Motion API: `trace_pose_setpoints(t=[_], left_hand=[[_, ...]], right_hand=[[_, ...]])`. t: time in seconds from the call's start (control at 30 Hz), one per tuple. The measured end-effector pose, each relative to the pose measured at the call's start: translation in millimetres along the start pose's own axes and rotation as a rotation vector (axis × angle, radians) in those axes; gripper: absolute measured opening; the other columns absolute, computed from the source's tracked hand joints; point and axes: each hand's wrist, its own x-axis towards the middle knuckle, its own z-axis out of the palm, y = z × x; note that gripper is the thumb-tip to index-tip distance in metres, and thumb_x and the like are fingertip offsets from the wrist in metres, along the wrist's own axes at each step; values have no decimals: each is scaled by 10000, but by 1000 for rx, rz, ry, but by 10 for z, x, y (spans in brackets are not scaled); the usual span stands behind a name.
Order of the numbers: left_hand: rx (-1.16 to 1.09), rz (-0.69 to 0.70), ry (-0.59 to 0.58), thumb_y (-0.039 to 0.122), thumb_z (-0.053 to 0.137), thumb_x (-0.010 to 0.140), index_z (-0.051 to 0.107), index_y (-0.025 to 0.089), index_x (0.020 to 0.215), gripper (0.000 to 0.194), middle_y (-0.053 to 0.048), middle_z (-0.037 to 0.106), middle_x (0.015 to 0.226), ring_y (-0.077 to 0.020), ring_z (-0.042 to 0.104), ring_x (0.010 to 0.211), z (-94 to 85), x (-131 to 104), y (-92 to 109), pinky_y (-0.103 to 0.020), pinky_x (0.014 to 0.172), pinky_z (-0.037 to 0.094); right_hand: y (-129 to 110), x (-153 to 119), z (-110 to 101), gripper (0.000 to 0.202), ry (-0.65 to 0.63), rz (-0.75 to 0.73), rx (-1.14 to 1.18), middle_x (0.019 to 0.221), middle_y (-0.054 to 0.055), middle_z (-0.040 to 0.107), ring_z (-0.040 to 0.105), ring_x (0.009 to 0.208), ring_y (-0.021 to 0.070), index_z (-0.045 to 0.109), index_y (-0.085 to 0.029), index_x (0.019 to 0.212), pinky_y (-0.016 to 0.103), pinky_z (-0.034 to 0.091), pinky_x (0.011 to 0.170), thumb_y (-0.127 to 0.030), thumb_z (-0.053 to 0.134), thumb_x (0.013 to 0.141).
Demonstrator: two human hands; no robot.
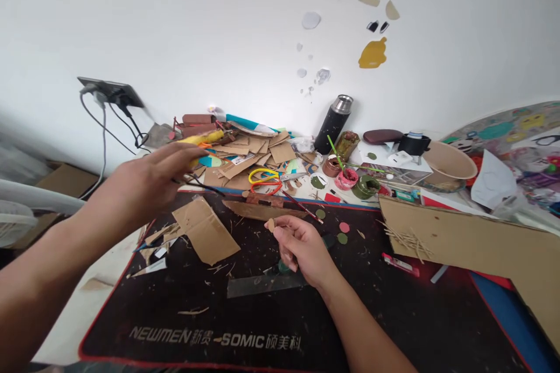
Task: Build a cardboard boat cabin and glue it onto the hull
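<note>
My right hand (301, 245) is over the black desk mat (175, 291), pinching a small round cardboard disc (271, 225) between thumb and forefinger. At the upper left, my left hand (146, 178) is raised, its fingers curled around what looks like a yellow hot glue gun (203, 138); the palm side and most of the tool are hidden. A dark cord trails below those fingers. Several green discs (342, 238) and a pink disc (344, 227) lie right of my right hand. Behind it is a long cardboard strip (258, 210).
Cardboard scraps (245, 154), scissors (266, 176), open paint jars (347, 179) and a black thermos (335, 125) crowd the back. A folded cardboard piece (205, 230) lies left. Thin sticks (409, 240) rest on a large cardboard sheet (464, 239) at right, near a red cutter (400, 264).
</note>
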Motion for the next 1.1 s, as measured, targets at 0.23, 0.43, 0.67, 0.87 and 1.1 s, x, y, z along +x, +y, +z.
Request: trace_pose_setpoints(t=[0.23,0.43,0.67,0.87,1.1], left_hand=[[27,-97,-49,708,741,812,738,227,1338,712,-101,761,1329,-305,742,1095,149,138,-333,-421,1002,594],[-299,-225,-8,799,573,943,723,163,1386,789,-149,770,1343,-316,771,1122,277,112,-337,-481,1096,579],[-172,55,-40,393,750,917,787,318,1321,412,-41,702,1497,-314,539,1500,359,137,-454,-524,1323,351],[-565,-106,-183,257,790,832,766,306,1376,546,-43,568,1643,-367,512,1525,340,67,-295,-478,1305,405],[-918,-214,-188,647,804,858,810,142,1275,655,-198,668,1507,-430,632,1384,441,75,-174,-551,1184,539]], right_hand=[[-1,5,1,506,16,25,-26,476,-122,456,306,332,53,736,-174,1015,203,243,343,-629,858,830],[-8,11,2,530,11,33,-40,490,-129,430,294,343,50,733,-177,1011,202,258,349,-650,865,813],[13,15,-6,528,3,41,-44,485,-129,430,295,341,50,732,-173,1023,194,244,336,-646,860,826],[38,25,-14,520,10,31,-61,516,-122,442,310,349,47,742,-173,1018,196,261,337,-644,860,831],[47,27,-19,525,3,33,-59,545,-113,459,325,357,45,748,-172,1017,198,271,341,-647,866,827]])
